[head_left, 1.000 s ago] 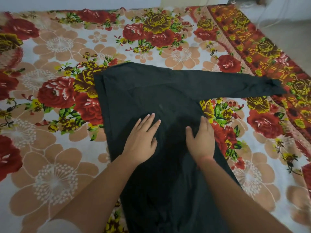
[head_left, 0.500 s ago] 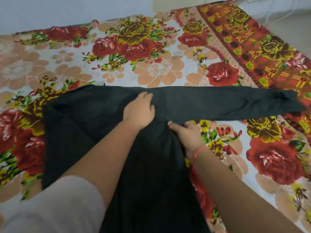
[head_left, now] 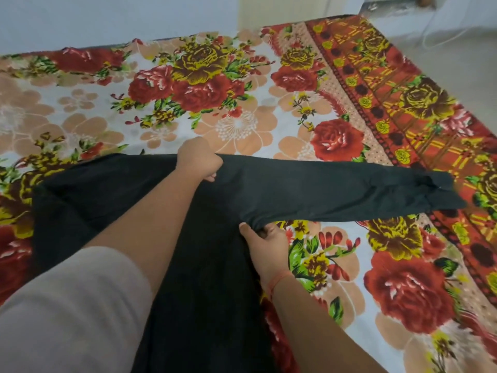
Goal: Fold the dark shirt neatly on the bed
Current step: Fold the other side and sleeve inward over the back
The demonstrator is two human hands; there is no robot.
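The dark shirt [head_left: 113,200] lies flat on the floral bed [head_left: 236,125], its body running toward me and one long sleeve [head_left: 349,192] stretched out to the right. My left hand [head_left: 199,160] is closed on the shirt's top edge where the sleeve joins the body. My right hand [head_left: 265,240] pinches the fabric at the underarm, just below the sleeve. The cuff end of the sleeve is bunched near the bed's patterned border. My forearms hide part of the shirt's body.
The bed's red and yellow border [head_left: 403,109] runs along the right side, with bare floor [head_left: 457,49] beyond it. A pale wall [head_left: 107,17] stands behind the far edge. Open bedsheet lies beyond the shirt and to its right.
Both hands went from lying flat on the shirt's body up to the sleeve joint and closed on the fabric. My view shifted forward and to the right.
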